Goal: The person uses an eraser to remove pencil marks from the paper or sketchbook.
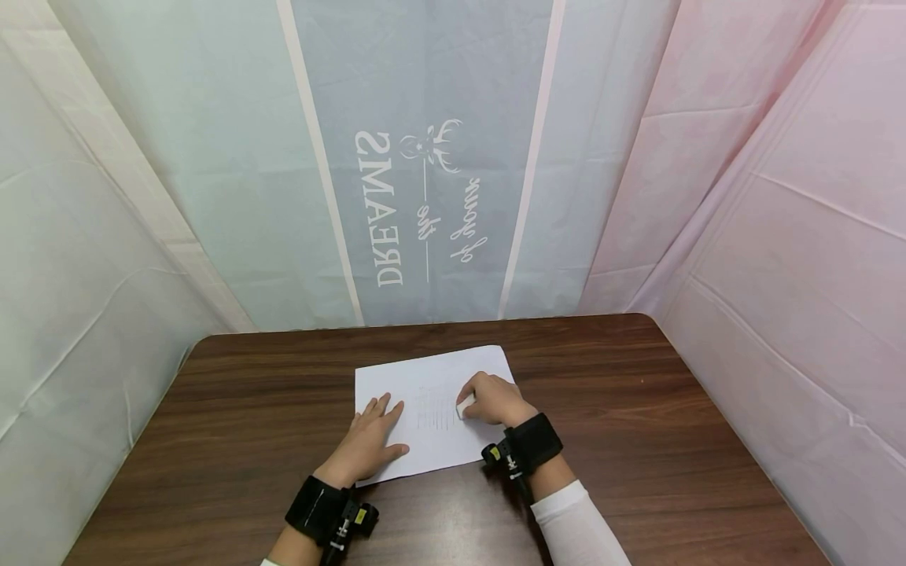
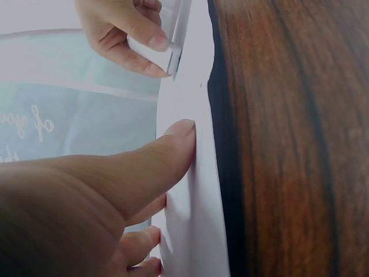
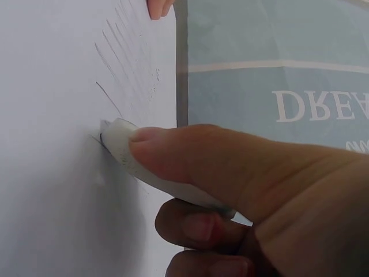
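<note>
A white sheet of paper (image 1: 432, 452) lies slightly askew on the table, with a row of thin pencil lines (image 1: 436, 410) near its middle. My right hand (image 1: 497, 399) pinches a white eraser (image 3: 121, 141) between thumb and fingers. In the right wrist view the eraser's darkened end touches the paper at the end of the row of lines. My left hand (image 1: 366, 442) rests on the paper's left part, fingers spread and thumb (image 2: 173, 147) lying near the front edge. The eraser also shows in the left wrist view, partly covered by the right hand's fingers.
The dark brown wooden table (image 1: 623, 503) surrounds the sheet. Behind it hangs a blue-grey cloth (image 1: 432, 94) with white lettering, and pale cloth walls (image 1: 800, 259) stand at both sides. A black strap with a small camera (image 1: 534, 442) circles each wrist.
</note>
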The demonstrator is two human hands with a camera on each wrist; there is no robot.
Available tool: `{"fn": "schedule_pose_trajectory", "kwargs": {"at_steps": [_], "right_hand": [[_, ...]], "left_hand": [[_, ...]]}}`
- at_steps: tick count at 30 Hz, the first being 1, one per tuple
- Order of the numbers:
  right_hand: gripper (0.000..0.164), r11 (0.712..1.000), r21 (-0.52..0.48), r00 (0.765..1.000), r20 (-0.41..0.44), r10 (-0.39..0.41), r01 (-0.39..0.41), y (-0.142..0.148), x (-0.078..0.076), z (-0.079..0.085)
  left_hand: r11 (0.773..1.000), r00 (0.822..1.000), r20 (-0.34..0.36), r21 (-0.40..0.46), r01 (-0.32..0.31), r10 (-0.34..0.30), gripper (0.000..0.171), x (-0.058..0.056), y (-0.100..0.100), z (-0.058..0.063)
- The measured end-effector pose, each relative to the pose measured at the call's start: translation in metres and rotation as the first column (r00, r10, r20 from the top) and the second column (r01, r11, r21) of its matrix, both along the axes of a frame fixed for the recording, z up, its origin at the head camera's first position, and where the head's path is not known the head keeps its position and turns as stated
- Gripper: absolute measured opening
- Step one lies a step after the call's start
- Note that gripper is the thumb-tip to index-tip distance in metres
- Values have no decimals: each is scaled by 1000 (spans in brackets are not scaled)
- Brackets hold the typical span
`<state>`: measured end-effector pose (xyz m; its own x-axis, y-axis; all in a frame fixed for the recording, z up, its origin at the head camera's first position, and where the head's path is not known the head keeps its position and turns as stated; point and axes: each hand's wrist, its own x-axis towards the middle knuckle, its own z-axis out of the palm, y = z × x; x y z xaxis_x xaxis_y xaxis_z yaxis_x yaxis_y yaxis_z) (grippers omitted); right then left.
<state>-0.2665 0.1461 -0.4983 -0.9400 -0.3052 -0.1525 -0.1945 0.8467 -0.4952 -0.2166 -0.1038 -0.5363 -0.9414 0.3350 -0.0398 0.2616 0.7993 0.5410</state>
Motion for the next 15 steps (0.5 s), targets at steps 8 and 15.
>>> {"fn": "schedule_pose_trajectory", "kwargs": {"at_steps": [8,15], "right_hand": [[13,1000,0,1000,20,4,-4,3,0,0],[13,1000,23,1000,27,-13,13,5,-1,0]], "left_hand": [[1000,1000,3,4,0,0,70,0,1,0],[1000,1000,9,0,0,0,70,1,1,1]]}}
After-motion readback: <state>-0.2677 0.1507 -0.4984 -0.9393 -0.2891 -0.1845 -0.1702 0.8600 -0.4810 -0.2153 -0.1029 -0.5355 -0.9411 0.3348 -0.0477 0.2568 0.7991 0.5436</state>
